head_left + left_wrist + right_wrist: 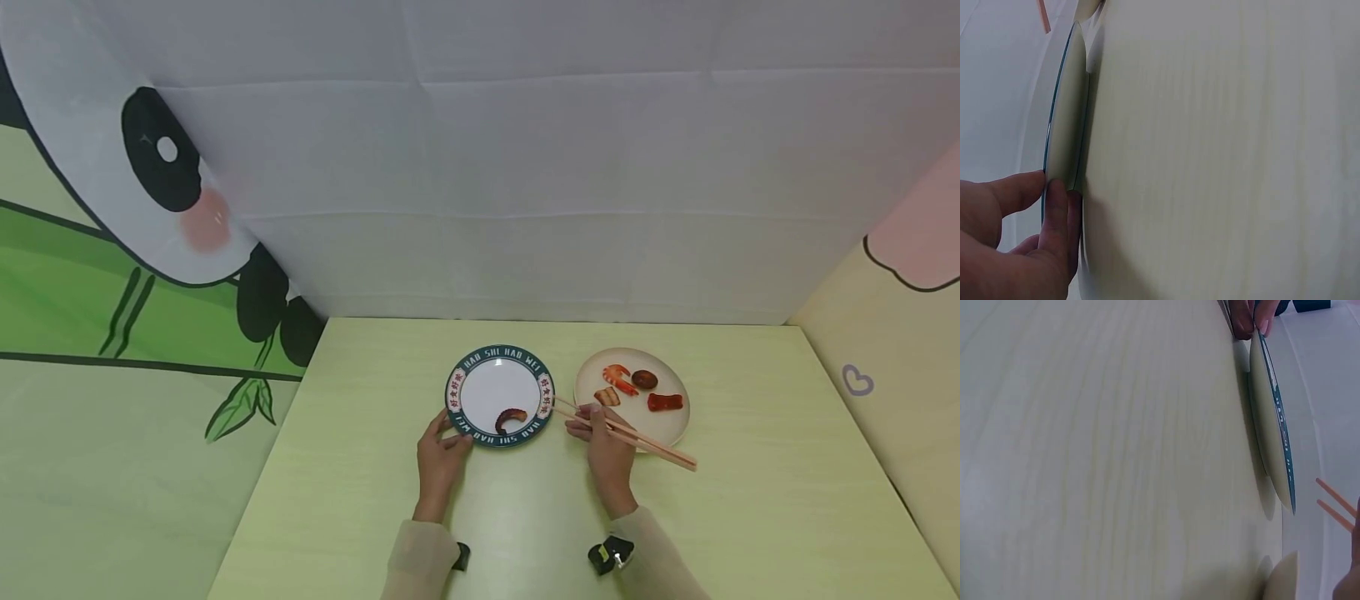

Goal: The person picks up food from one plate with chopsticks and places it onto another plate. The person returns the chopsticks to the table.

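Observation:
My left hand (442,462) pinches the near left rim of a white plate (480,390) with a dark green lettered border; thumb and fingers grip the edge in the left wrist view. A curled brown tentacle piece (513,414) lies on the near right part of this plate. My right hand (611,454) holds a pair of wooden chopsticks (660,451), their tips at the plate's right rim in the head view. In the right wrist view the chopsticks (1336,516) point toward the plate, slightly apart, and the hand (1350,575) is mostly cut off.
Right of the bordered plate, a cream plate (670,431) carries a shrimp (618,379), a round brown piece (644,380), a grill-marked piece (607,397) and a red strip (664,402). My right hand overlaps its near left edge. A white cloth wall (525,250) rises behind the table (765,467).

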Tool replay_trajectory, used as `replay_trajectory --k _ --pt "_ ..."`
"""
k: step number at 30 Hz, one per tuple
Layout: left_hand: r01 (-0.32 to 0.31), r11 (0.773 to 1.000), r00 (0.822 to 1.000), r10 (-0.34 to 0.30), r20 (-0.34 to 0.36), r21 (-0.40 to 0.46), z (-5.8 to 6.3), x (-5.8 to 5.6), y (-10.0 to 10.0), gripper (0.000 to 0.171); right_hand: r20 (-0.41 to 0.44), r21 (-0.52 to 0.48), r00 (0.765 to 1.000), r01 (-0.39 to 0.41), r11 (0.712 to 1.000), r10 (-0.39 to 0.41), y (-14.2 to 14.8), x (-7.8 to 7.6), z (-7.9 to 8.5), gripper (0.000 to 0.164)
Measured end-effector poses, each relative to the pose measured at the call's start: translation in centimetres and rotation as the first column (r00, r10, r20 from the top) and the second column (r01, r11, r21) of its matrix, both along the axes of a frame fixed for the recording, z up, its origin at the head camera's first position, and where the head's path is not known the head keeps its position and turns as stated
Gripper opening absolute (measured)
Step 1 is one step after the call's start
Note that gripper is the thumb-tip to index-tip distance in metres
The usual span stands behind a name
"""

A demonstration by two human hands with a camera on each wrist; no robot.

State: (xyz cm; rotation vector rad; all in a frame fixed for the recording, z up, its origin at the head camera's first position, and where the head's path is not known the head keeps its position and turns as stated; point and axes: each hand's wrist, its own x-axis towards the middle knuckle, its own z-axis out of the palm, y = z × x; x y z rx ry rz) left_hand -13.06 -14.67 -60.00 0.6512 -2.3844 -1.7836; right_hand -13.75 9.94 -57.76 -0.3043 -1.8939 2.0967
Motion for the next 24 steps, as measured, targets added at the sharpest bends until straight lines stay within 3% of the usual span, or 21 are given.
replay_trajectory --k 14,24 --pt "0.008 1.000 1.000 -0.008 -0.010 0.000 0.0 0.1 -0.1 0.067 -0.045 -0.077 0.994 0.094 0.993 -0.098 2.8 0.0 0.3 0.036" --pt "0.008 1.000 1.000 -0.008 -0.017 -0.001 0.0 0.1 -0.2 0.068 0.016 -0.069 0.987 0.160 0.985 -0.159 4.9 0.2 0.2 0.037"
